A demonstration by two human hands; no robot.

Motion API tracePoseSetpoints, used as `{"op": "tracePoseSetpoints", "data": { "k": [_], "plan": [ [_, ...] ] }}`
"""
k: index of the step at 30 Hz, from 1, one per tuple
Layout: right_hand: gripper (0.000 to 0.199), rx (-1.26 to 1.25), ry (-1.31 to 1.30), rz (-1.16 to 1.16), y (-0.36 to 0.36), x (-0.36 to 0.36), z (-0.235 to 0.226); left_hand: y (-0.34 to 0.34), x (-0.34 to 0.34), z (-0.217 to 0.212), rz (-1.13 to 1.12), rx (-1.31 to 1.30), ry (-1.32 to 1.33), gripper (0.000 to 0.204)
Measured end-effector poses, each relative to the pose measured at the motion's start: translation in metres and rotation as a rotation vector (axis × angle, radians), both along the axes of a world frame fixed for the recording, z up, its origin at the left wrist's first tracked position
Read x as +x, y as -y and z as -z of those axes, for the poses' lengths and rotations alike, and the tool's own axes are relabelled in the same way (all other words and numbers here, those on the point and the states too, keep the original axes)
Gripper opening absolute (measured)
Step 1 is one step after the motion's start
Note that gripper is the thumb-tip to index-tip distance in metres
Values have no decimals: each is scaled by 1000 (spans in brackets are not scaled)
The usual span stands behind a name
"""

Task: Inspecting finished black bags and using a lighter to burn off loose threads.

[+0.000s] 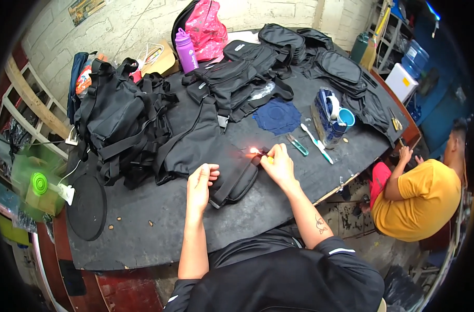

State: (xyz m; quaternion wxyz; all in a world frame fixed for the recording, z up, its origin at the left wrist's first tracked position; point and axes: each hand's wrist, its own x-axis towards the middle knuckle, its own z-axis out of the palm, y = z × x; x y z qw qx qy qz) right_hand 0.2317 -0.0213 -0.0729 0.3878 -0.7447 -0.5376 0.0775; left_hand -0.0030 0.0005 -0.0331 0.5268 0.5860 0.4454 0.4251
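Head view: both forearms enter from the lower edge and reach forward over the dark counter (143,234). Left hand (201,182) is raised on a near-straight forearm, fingers curled inward, pinching the edge of a small black pouch (232,179) that lies flat on the counter just ahead of the person. Right hand (278,164) is extended further, wrist bent slightly left, fingers closed narrow around a yellow lighter (268,159); only part of it shows. A small flame (254,151) burns at its left, right at the pouch's upper edge. Beyond the right hand lie green-handled snips (298,144) and a white-and-green toothbrush-like tool (316,143). A heap of black bags (122,125) fills the counter's left. Another person in a yellow shirt (424,200) sits at right.
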Motion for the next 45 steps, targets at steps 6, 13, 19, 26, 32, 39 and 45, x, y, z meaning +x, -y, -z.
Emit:
{"op": "tracePoseSetpoints", "data": {
  "k": [6,13,19,26,32,39,45],
  "plan": [
    [28,-145,-102,33,-7,30,15,3,-1,-3,-12,18,-21,45],
    [31,-56,-236,-98,5,9,-18,1,-6,1,-41,-14,-40,43],
    [26,-73,26,-384,36,-41,-36,0,-7,-1,-48,23,-35,43],
    [29,-12,-87,-579,61,-70,-27,4,-14,0,1,-43,-92,34],
    [18,-266,-753,-488,55,-62,-24,11,-9,24,123,-18,-179,16],
    [12,-141,-1007,-496,43,-60,-22,12,1,8,125,1,-111,12],
    [14,-23,-1187,-201,33,13,-29,6,-11,6,121,-118,26,7]
  ]
}}
